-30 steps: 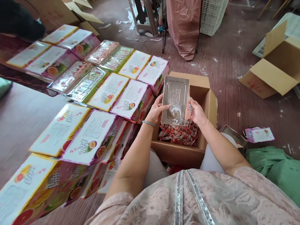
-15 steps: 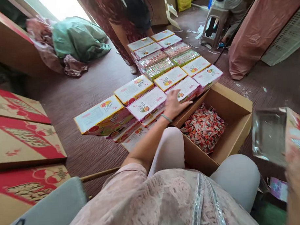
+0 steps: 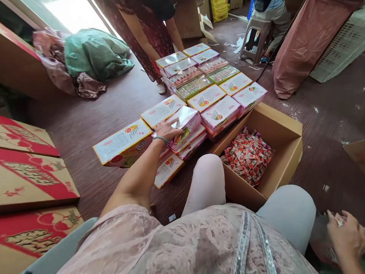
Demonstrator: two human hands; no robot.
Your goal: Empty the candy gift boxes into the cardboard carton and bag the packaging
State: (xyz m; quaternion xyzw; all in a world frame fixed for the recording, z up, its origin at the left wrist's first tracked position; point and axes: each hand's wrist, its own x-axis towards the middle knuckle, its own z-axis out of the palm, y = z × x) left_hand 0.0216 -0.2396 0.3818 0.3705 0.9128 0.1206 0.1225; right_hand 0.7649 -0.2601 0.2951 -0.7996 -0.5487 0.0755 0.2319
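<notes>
My left hand (image 3: 168, 131) is on the left end of a white and purple fruit-printed box (image 3: 186, 121), its fingers over the top and edge. That box is tilted, with glare on its upper face, and lies over more boxes. Beside it are yellow-edged boxes (image 3: 122, 141) of the same kind. At the lower right, my right hand (image 3: 347, 233) has its fingers curled together; what they hold is blurred and partly hidden. An open carton (image 3: 286, 145) stands by my knees, with a heap of small red and white packets (image 3: 247, 156) inside.
Printed red and brown cartons (image 3: 31, 174) are stacked on my left. Across the boxes, a person (image 3: 140, 34) bends with both arms down. Filled green sacking (image 3: 97, 54) lies on the floor. Another person sits on a stool (image 3: 255, 36) at the back.
My left hand has moved left from one purple-edged box to another, which is now tilted. My right hand has moved down; the clear-sided box it held is no longer plainly visible.
</notes>
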